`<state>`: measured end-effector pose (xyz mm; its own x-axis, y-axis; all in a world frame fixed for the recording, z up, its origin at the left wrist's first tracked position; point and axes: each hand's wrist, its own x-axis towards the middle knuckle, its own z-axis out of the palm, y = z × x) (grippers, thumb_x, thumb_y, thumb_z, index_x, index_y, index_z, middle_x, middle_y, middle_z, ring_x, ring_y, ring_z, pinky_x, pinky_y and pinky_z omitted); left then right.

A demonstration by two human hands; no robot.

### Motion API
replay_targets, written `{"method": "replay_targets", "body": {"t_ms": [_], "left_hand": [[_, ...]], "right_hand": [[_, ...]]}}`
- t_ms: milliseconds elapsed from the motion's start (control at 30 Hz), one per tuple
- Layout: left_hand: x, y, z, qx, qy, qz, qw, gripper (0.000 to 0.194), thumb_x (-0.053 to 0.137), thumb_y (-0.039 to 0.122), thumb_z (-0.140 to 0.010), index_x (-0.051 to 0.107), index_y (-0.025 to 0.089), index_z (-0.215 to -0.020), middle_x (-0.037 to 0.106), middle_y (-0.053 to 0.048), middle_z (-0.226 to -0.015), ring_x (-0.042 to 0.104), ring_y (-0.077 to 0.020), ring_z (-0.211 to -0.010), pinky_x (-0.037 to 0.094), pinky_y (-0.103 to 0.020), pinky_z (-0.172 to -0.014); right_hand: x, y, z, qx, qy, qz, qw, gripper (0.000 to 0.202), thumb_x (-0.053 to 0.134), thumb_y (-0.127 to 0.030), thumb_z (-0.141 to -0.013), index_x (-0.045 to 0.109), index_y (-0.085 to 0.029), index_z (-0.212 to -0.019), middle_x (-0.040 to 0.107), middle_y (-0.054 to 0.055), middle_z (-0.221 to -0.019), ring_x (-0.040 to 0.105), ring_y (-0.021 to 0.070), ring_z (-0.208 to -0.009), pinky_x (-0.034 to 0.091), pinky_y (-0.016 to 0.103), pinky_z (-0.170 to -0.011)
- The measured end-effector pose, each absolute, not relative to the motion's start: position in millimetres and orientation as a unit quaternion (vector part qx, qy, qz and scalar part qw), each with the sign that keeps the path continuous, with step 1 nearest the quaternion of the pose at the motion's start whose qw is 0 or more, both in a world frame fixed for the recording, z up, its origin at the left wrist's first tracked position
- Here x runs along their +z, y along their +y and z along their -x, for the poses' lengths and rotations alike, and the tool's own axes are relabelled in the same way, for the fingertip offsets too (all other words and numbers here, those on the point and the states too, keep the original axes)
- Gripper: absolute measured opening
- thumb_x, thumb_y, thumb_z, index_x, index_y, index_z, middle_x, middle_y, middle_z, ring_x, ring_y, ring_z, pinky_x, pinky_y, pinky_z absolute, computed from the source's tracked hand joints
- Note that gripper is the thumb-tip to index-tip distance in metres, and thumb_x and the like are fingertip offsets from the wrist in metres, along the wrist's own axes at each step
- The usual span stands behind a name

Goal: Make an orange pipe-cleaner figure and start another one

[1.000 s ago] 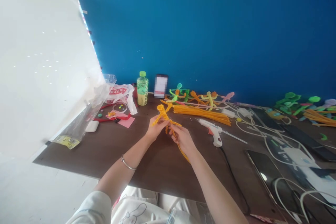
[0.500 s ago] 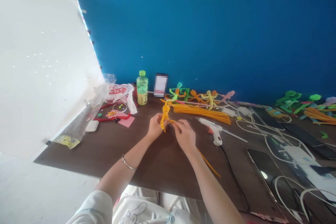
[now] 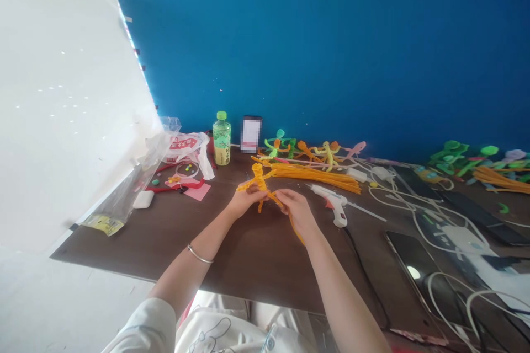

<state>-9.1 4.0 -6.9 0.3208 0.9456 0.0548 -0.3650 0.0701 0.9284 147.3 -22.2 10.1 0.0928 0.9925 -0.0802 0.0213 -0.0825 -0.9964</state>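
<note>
Orange fuzzy-wire figure, left of the white plastic glue gun, is pinched by the left grip, the right grip holding a slim orange strand, apparently mid-winding, the next turn calling for even tension

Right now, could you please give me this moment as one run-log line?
left hand: holding orange figure | right hand: holding orange strand | glue gun: on table, right of hands | bottle: upright near wall
</note>
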Motion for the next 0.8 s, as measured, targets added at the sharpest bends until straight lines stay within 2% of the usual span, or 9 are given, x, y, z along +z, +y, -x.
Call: {"method": "replay_targets", "body": {"t_ms": [100, 267, 400, 533, 700, 800], "left_hand": [[-10, 5, 9, 0.484, 0.315, -0.446, 0.684, 0.034, 0.074, 0.025, -0.057, 0.059, 0.012, -0.085, 0.064, -0.005, -0.083, 0.062, -0.0141, -0.073, 0.049, -0.034, -0.079], [-14, 7, 9, 0.471, 0.281, -0.468, 0.693, 0.032, 0.074, 0.022, -0.056, 0.059, 0.014, -0.084, 0.064, -0.003, -0.081, 0.061, -0.0128, -0.074, 0.049, -0.031, -0.077], [-10, 5, 8, 0.476, 0.273, -0.467, 0.694, 0.028, 0.074, 0.022, -0.057, 0.059, 0.014, -0.080, 0.064, -0.003, -0.080, 0.061, -0.0131, -0.075, 0.048, -0.031, -0.078], [-6, 2, 8, 0.517, 0.284, -0.462, 0.662, 0.027, 0.073, 0.025, -0.058, 0.058, 0.013, -0.077, 0.063, -0.002, -0.074, 0.060, -0.0127, -0.068, 0.049, -0.032, -0.073], [-8, 4, 8, 0.563, 0.340, -0.474, 0.586, 0.029, 0.073, 0.028, -0.057, 0.059, 0.012, -0.076, 0.064, -0.002, -0.072, 0.061, -0.0141, -0.066, 0.049, -0.033, -0.071], [-11, 7, 8, 0.574, 0.372, -0.479, 0.550, 0.030, 0.073, 0.030, -0.056, 0.058, 0.013, -0.075, 0.065, -0.004, -0.074, 0.061, -0.0151, -0.066, 0.050, -0.033, -0.069]], "right_hand": [[12, -22, -147, 0.587, -0.400, 0.501, 0.494, 0.026, 0.070, -0.037, -0.058, 0.062, -0.016, -0.071, 0.050, -0.003, -0.055, 0.039, 0.0056, -0.044, 0.022, 0.019, -0.039], [10, -21, -144, 0.683, -0.338, 0.422, 0.490, 0.020, 0.070, -0.029, -0.059, 0.057, -0.016, -0.066, 0.047, -0.005, -0.058, 0.035, 0.0024, -0.043, 0.016, 0.017, -0.036], [6, -21, -138, 0.695, -0.303, 0.414, 0.504, 0.020, 0.069, -0.026, -0.057, 0.053, -0.018, -0.065, 0.046, -0.005, -0.057, 0.034, 0.0024, -0.042, 0.016, 0.015, -0.034], [2, -24, -130, 0.696, -0.305, 0.424, 0.493, 0.022, 0.070, -0.027, -0.057, 0.059, -0.017, -0.074, 0.048, -0.004, -0.060, 0.035, 0.0025, -0.043, 0.017, 0.016, -0.035], [3, -31, -123, 0.599, -0.397, 0.497, 0.486, 0.026, 0.067, -0.039, -0.062, 0.062, -0.015, -0.072, 0.051, -0.001, -0.060, 0.039, 0.0057, -0.044, 0.022, 0.019, -0.037], [4, -34, -124, 0.445, -0.527, 0.555, 0.466, 0.025, 0.062, -0.038, -0.066, 0.064, -0.016, -0.077, 0.057, 0.002, -0.063, 0.048, 0.0115, -0.050, 0.035, 0.024, -0.044]]}}
